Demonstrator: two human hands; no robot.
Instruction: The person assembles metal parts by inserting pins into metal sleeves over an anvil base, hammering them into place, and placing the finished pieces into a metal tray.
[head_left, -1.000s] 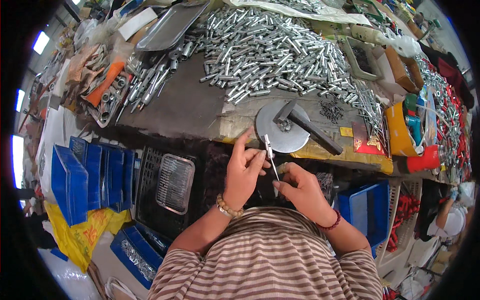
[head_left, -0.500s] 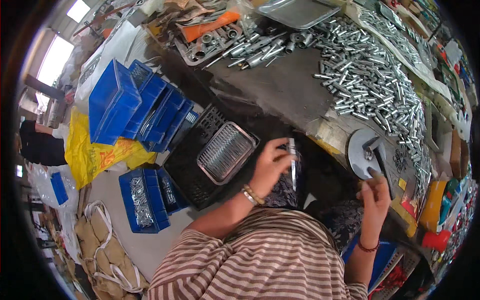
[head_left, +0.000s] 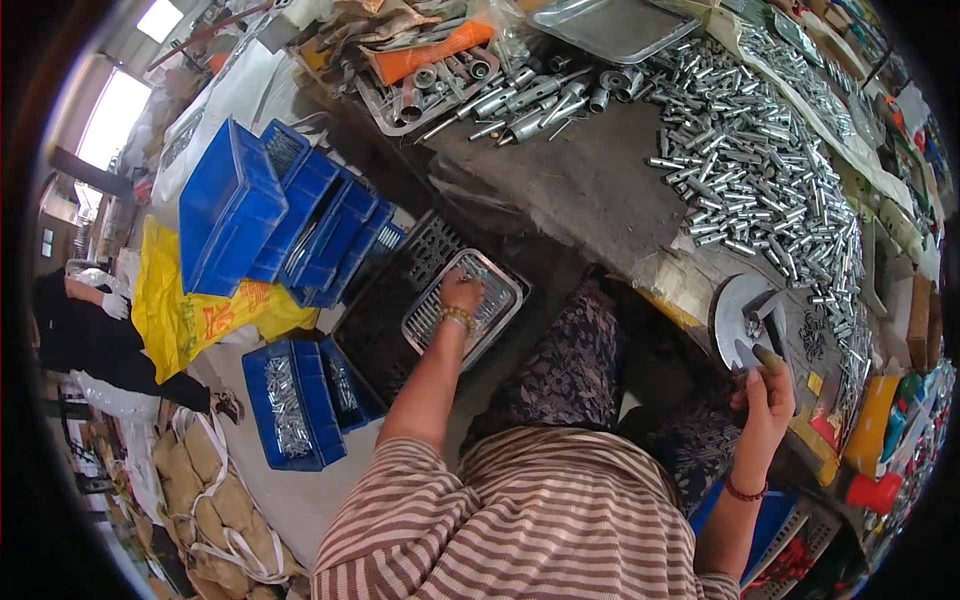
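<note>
My left hand is down over a shallow metal tray lined with rows of slim shiny metal rods. Its fingers are curled and closed, and what they hold, if anything, is hidden. The tray sits in a black plastic crate. On the right, my right hand is raised beside a round grey dish at the bench edge. Its thumb and fingers are bent together in a pinch, with a dark covering on one fingertip. Whatever is between them is too small to name.
Loose metal tubes pile across the bench, with larger tools and an empty-looking metal tray at the back. Blue bins stack on the left, and another bin of metal parts stands nearer. A person in dark clothes is at far left.
My left hand has moved left from above my lap, where it held a shiny metal piece, to the tray in the crate. My right hand has shifted only slightly, staying near the dish.
</note>
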